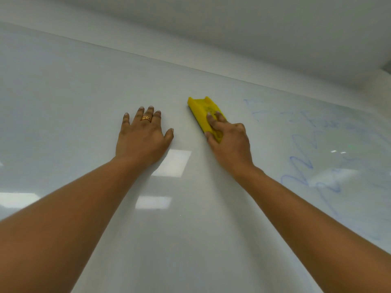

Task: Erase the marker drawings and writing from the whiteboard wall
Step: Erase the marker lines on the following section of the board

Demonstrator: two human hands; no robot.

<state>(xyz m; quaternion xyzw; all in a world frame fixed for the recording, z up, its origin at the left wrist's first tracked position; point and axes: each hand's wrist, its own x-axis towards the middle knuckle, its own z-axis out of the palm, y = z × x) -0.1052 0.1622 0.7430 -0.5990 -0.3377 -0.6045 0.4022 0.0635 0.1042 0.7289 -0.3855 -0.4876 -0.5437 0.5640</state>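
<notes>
A glossy whiteboard wall [84,102] fills the view. My right hand [230,138] grips a yellow eraser [201,106] and holds it flat against the board near the centre. My left hand [142,134], with a gold ring on one finger, rests flat on the board with straight fingers, just left of the eraser. Faint blue marker scribbles and writing [306,157] cover the board to the right of the eraser. The board under and left of my hands shows no marks.
The board's top edge [190,66] runs diagonally across the upper view, with a plain white wall or ceiling [254,28] above it. Bright reflections of ceiling lights [172,162] show on the board below my hands.
</notes>
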